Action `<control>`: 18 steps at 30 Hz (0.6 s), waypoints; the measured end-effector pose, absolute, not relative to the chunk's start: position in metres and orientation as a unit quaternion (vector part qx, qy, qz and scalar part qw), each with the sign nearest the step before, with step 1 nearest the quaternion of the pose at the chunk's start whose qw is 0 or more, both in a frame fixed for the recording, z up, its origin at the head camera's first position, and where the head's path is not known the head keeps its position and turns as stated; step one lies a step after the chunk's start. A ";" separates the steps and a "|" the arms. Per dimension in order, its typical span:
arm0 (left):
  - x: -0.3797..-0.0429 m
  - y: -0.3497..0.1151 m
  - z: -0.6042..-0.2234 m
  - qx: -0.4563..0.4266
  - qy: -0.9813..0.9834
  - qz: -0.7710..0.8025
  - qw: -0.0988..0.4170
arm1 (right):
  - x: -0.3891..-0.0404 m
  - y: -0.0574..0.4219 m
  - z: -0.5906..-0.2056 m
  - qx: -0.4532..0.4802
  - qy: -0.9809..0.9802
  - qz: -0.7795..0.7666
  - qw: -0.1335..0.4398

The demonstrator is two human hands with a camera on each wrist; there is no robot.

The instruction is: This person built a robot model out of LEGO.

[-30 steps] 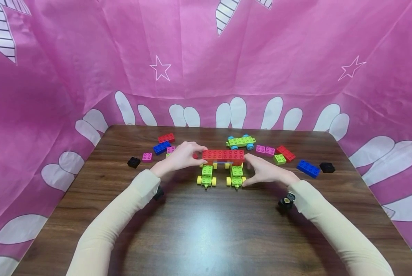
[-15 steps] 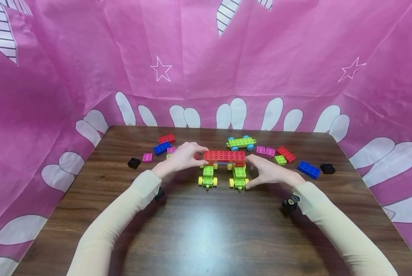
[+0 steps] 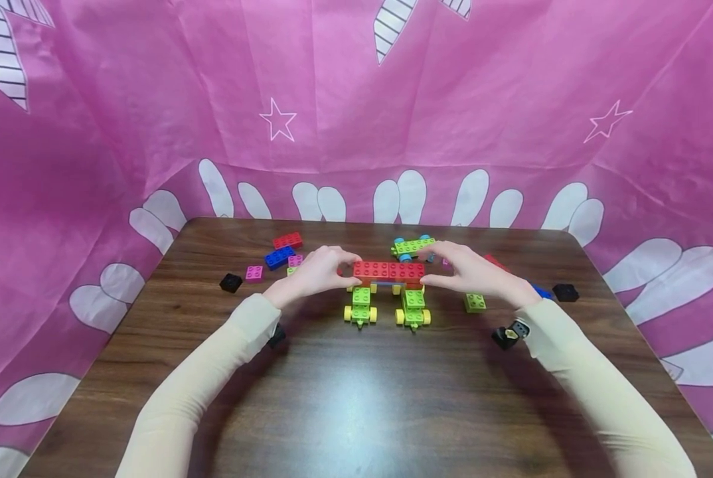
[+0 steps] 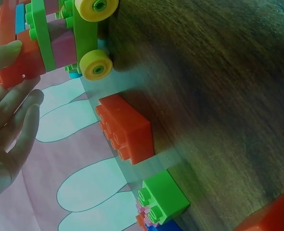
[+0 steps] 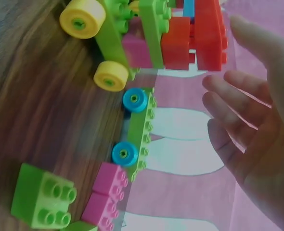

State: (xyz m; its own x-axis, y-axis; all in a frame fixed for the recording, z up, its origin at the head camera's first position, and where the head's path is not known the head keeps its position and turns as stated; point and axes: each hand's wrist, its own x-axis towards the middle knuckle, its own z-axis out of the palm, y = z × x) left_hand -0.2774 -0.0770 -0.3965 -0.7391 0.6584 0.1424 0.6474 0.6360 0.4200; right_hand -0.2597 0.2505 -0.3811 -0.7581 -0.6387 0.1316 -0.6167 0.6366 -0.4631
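Observation:
In the head view, a toy-brick build stands mid-table: two lime wheeled bases (image 3: 360, 315) with yellow wheels, bridged by a row of red bricks (image 3: 389, 271). Pink and lime blocks (image 4: 62, 43) show beneath the red ones, with a thin blue piece in between. My left hand (image 3: 322, 269) pinches the red brick (image 4: 30, 60) at the left end, thumb above and fingers below. Beside the right end, my right hand (image 3: 467, 271) has its fingers loosely bent. The right wrist view shows a small gap between its fingertips and the red brick (image 5: 207, 43).
Behind the build sits a lime wheeled base (image 3: 413, 247) with blue wheels. A lime brick (image 3: 475, 303) lies below the right hand. Red (image 3: 287, 239), blue (image 3: 279, 256), pink (image 3: 254, 272) and black (image 3: 231, 283) bricks lie left; a black brick (image 3: 566, 292) lies far right.
My right hand has risen from beside the right wheeled base to the end of the red row, and a lime brick shows below it. The build shifted slightly right; my left hand kept its grip.

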 end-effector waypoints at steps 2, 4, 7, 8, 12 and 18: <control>-0.277 -0.077 -0.397 0.360 0.905 0.226 0.014 | -0.261 0.246 -0.380 -0.356 0.903 -0.238 0.021; -0.277 -0.077 -0.396 0.359 0.905 0.226 0.019 | -0.263 0.242 -0.381 -0.366 0.903 -0.226 0.013; -0.277 -0.077 -0.395 0.362 0.905 0.223 0.026 | -0.265 0.240 -0.382 -0.379 0.902 -0.206 0.002; -0.278 -0.077 -0.395 0.363 0.905 0.221 0.028 | -0.265 0.239 -0.382 -0.381 0.902 -0.204 0.001; -0.279 -0.079 -0.393 0.367 0.906 0.209 0.036 | -0.266 0.238 -0.379 -0.376 0.905 -0.198 0.012; -0.280 -0.081 -0.388 0.381 0.898 0.218 0.026 | -0.267 0.239 -0.378 -0.369 0.909 -0.194 0.025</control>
State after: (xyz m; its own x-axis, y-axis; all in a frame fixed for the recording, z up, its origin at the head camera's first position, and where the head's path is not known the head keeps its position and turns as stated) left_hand -0.2805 -0.0811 -0.3883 -0.7089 0.6950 0.1200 0.6725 0.6149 0.4118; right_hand -0.2671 0.2385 -0.3776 -0.7264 -0.6802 0.0980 -0.6608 0.6521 -0.3715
